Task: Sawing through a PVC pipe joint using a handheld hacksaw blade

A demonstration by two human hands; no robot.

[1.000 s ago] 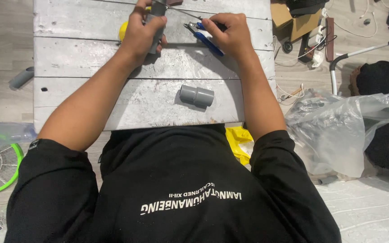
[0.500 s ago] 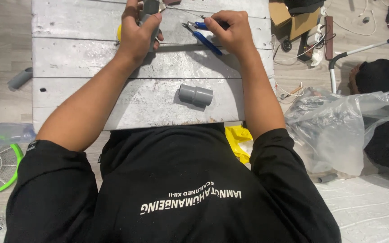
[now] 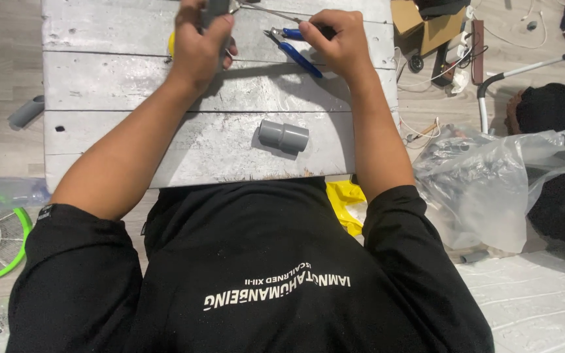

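Two hands at far table edge | left hand clamped on grey piece, raised for access | right hand gripping blue-handled pliers, tips toward piece | spare grey pipe coupling lies mid-table.

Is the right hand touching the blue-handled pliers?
Touching. The head view shows the right hand closed over the handle end of the blue-handled pliers, with the fingers wrapped on the grips and the jaws sticking out to its left above the white table.
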